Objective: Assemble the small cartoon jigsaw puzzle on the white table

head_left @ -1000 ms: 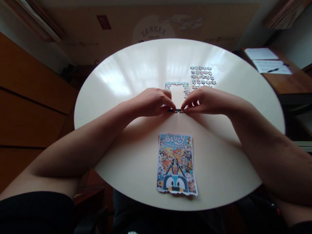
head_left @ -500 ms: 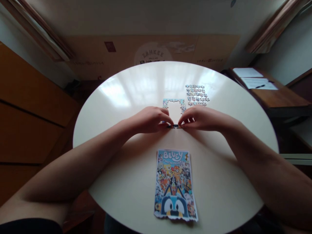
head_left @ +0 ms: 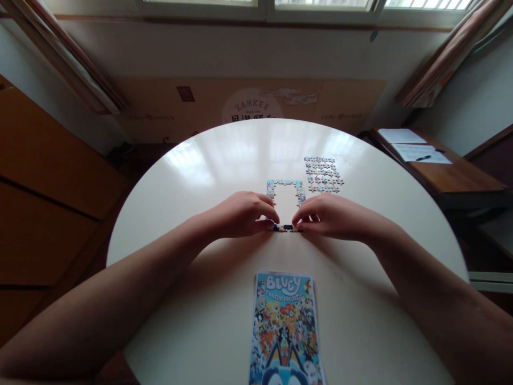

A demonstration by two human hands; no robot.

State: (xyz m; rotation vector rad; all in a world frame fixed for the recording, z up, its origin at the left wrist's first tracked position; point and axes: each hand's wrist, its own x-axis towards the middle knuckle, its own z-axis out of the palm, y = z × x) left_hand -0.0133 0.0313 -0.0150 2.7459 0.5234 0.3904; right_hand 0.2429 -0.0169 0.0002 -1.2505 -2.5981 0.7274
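Two bare hands work at mid-frame on a white oval desk [head_left: 360, 310] with a glossy top. Left hand [head_left: 244, 214] sits left of center, fingers curled down, thumb and index close together at the left part of a dark bottom row of jigsaw pieces [head_left: 288, 228]. Right hand [head_left: 325, 215] mirrors it at the right part of that row, index and thumb angled down. Can't tell for either grip whether it pinches a piece or only touches it; fingertips partly hide the contact. Black middle of the row shows between the two hands.

Row forms the near side of a multicolored rectangular jigsaw border [head_left: 285, 182], center of frame, flat on the desk; inside the border is bare white desktop. Its sides run partly behind the fingers. Loose multicolored jigsaw pieces [head_left: 324, 174] lie in rows up and right of the border, just beyond the right hand.

Lower center: colorful printed paper sheet [head_left: 284, 321] reading "BLUEY FANZINE PROJECT", flat, bottom cut by the frame edge. Right edge: brown wooden side table [head_left: 460, 176] with white papers [head_left: 402, 136] and a black pen [head_left: 424, 158] on them. Top center: tan printed panel [head_left: 208, 101] below a window [head_left: 320, 4]. Orange-brown wooden cabinet [head_left: 48, 171] at left.
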